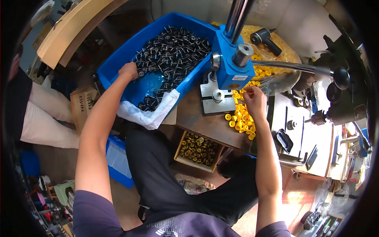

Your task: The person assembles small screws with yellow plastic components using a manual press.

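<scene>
My left hand (128, 71) reaches into the blue bin (106, 69), at the left edge of a heap of black round parts with metal pins (173, 51). Its fingers are curled closed, and what they hold is hidden. Above a pile of small yellow caps (241, 118) on the bench, my right hand (256, 102) has its fingers pinched together; I cannot make out what is between them. Between my hands stands a blue hand press (235, 65). Its metal base (218, 103) carries a small round fixture with nothing recognisable on it.
White cloth (152, 114) covers the bin's near rim. Below the bench, an open drawer (197, 152) holds black-and-yellow pieces. The press lever (292, 66) juts right, past a bag of yellow caps (272, 43). A drill machine (343, 106) stands at right; another person's legs (47, 114) are at left.
</scene>
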`<state>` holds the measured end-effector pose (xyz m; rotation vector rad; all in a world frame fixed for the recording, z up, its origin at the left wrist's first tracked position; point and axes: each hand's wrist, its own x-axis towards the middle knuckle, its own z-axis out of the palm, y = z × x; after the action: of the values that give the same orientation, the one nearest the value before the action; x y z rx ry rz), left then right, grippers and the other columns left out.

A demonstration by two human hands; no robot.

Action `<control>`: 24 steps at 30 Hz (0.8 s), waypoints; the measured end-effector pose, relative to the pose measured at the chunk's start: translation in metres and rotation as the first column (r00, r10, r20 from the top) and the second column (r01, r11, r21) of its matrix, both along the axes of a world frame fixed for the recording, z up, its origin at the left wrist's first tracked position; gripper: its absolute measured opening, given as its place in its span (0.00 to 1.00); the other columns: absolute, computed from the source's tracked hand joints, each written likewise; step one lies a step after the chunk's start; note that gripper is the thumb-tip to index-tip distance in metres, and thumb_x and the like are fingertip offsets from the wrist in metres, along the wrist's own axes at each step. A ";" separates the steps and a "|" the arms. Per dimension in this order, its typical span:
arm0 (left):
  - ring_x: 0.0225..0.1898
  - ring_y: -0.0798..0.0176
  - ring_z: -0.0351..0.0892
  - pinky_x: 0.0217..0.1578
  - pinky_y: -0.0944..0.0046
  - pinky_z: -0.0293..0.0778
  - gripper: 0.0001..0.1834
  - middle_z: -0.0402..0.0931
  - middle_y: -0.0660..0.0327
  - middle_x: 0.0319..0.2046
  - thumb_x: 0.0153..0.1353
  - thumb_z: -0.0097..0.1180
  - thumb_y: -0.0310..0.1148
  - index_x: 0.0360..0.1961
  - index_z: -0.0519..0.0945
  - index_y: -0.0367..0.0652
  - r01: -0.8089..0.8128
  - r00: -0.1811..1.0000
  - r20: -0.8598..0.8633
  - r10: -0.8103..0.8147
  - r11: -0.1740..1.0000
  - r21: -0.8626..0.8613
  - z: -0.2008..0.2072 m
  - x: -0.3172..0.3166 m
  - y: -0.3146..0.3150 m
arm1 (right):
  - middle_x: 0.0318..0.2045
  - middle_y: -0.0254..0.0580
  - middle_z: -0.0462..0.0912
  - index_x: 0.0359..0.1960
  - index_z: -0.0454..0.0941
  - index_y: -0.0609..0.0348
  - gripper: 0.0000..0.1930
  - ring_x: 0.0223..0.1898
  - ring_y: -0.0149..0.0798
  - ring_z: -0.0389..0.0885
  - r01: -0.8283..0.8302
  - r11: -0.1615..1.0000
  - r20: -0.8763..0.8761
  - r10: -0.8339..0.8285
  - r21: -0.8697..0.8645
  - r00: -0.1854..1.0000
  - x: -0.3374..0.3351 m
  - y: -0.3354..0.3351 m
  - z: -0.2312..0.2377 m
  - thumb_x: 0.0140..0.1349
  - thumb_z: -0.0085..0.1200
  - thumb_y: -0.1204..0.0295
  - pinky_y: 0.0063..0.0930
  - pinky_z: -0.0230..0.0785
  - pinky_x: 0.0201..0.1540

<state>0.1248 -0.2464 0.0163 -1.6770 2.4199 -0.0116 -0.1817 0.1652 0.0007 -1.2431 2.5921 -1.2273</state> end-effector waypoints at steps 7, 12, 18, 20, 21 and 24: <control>0.33 0.52 0.84 0.34 0.55 0.78 0.09 0.84 0.52 0.35 0.57 0.68 0.32 0.37 0.84 0.41 0.463 0.818 -0.365 -0.445 0.886 -0.042 0.089 -0.024 0.079 | 0.32 0.51 0.81 0.40 0.83 0.63 0.08 0.35 0.51 0.83 -0.188 0.972 0.019 0.193 -0.139 0.981 0.020 -0.009 -0.001 0.61 0.60 0.76 0.40 0.74 0.38; 0.31 0.56 0.84 0.34 0.58 0.77 0.10 0.83 0.53 0.31 0.63 0.64 0.35 0.37 0.81 0.39 0.620 0.511 -0.821 -0.254 0.771 0.147 0.072 -0.079 0.242 | 0.38 0.53 0.80 0.42 0.82 0.60 0.08 0.38 0.59 0.81 -0.198 0.973 -0.085 0.188 -0.122 0.978 0.043 -0.018 -0.008 0.60 0.58 0.78 0.47 0.74 0.41; 0.38 0.45 0.85 0.37 0.52 0.77 0.10 0.84 0.52 0.35 0.65 0.62 0.34 0.39 0.79 0.38 0.478 0.359 -0.906 -0.223 0.878 -0.026 -0.005 -0.128 0.261 | 0.36 0.53 0.82 0.40 0.84 0.61 0.09 0.37 0.57 0.82 -0.361 0.928 -0.148 0.345 -0.094 0.927 0.053 -0.013 0.002 0.58 0.58 0.78 0.45 0.74 0.40; 0.36 0.46 0.84 0.36 0.54 0.77 0.09 0.84 0.52 0.36 0.65 0.61 0.32 0.40 0.78 0.38 0.519 0.204 -0.975 -0.084 0.854 0.035 -0.016 -0.134 0.253 | 0.40 0.49 0.81 0.42 0.83 0.59 0.11 0.39 0.57 0.82 -0.364 0.927 -0.163 0.346 -0.094 0.924 0.052 -0.013 0.001 0.56 0.57 0.80 0.44 0.76 0.42; 0.35 0.47 0.84 0.36 0.56 0.76 0.08 0.84 0.52 0.36 0.64 0.61 0.29 0.40 0.78 0.37 0.535 0.258 -0.966 0.011 0.831 0.152 -0.013 -0.136 0.255 | 0.40 0.48 0.82 0.42 0.83 0.59 0.11 0.39 0.56 0.83 -0.323 0.944 -0.139 0.311 -0.072 0.940 0.051 -0.011 0.001 0.57 0.57 0.80 0.44 0.76 0.42; 0.34 0.48 0.84 0.35 0.56 0.77 0.09 0.83 0.53 0.36 0.64 0.62 0.30 0.40 0.77 0.37 0.552 0.221 -0.971 -0.092 0.833 0.047 -0.022 -0.141 0.259 | 0.39 0.48 0.82 0.41 0.84 0.59 0.10 0.39 0.55 0.83 -0.298 0.954 -0.098 0.292 -0.041 0.951 0.048 -0.009 -0.001 0.57 0.57 0.79 0.43 0.76 0.42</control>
<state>-0.0163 0.0122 -0.0054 -0.9307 3.1238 1.8357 -0.1333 0.1565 0.0000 -1.6611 2.3263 -1.2163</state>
